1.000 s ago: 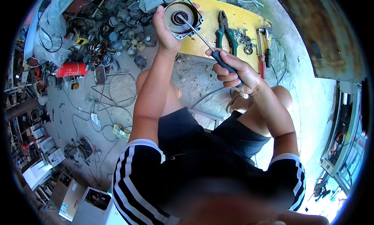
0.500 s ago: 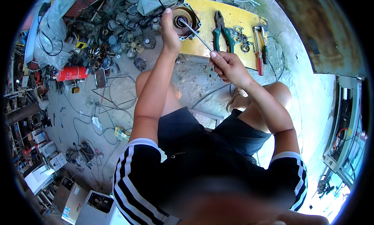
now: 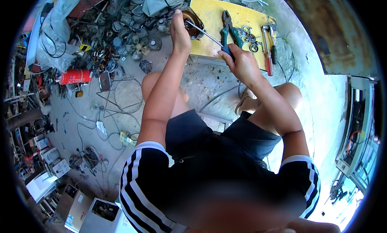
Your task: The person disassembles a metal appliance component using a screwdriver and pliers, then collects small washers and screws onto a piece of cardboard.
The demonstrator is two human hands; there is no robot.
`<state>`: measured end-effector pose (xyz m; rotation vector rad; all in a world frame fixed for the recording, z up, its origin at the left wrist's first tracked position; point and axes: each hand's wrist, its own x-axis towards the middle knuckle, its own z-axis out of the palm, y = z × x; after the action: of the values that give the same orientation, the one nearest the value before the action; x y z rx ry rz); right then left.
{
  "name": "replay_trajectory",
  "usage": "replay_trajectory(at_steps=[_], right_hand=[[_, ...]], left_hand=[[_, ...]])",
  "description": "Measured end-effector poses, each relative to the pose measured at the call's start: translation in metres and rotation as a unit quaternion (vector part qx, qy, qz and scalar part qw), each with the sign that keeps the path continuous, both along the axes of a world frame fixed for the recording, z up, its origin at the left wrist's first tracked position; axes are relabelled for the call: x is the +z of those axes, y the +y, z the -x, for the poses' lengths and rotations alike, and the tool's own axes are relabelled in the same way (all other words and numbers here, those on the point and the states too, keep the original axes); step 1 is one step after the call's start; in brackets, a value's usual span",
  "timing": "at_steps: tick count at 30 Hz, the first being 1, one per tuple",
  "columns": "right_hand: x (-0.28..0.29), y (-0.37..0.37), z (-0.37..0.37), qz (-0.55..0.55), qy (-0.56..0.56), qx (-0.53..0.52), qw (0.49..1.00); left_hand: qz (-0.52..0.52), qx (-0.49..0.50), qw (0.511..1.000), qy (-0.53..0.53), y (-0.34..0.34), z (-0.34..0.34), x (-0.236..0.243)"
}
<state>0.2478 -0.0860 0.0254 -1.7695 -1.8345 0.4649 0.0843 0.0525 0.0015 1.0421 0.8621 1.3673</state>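
My left hand grips a round metal housing, now tilted, at the left end of the yellow board. My right hand is closed on the dark blue handle of a screwdriver, whose shaft reaches into the housing's centre; the tip is hard to make out. To the right on the board lie green-handled pliers, several metal rings, and tools with red and green handles.
Piled machine parts and plastic bags fill the upper left. A red cylinder, tangled cables and metal boxes lie along the left. A rusty panel and a metal-framed unit stand at the right. My bent knees are below the board.
My left hand and the housing have shifted right, and the housing has tilted. My right hand has turned over on the handle and risen toward the board.
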Motion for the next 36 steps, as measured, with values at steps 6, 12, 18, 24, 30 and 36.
replay_trajectory(at_steps=[6,12,18,24,30,36], right_hand=[[0.025,0.004,-0.002,-0.002,0.007,0.014,1.0],[0.03,0.005,-0.015,-0.053,0.045,-0.026,0.997],[0.039,0.005,-0.019,0.084,0.165,-0.052,0.981],[0.029,0.005,-0.02,0.098,0.213,-0.003,0.972],[0.031,0.007,-0.021,0.136,0.27,0.015,0.953],[0.034,0.008,-0.023,0.201,0.33,0.045,0.921]], left_hand=[[0.051,-0.046,0.995,-0.074,0.011,0.013,0.01],[0.164,-0.035,0.962,-0.214,0.02,0.024,0.025],[0.166,-0.092,0.952,-0.242,0.017,0.015,0.025],[0.063,-0.126,0.977,-0.161,0.014,0.011,0.021],[0.025,-0.122,0.982,-0.142,0.012,0.01,0.022],[0.003,-0.122,0.985,-0.123,0.011,0.01,0.022]])
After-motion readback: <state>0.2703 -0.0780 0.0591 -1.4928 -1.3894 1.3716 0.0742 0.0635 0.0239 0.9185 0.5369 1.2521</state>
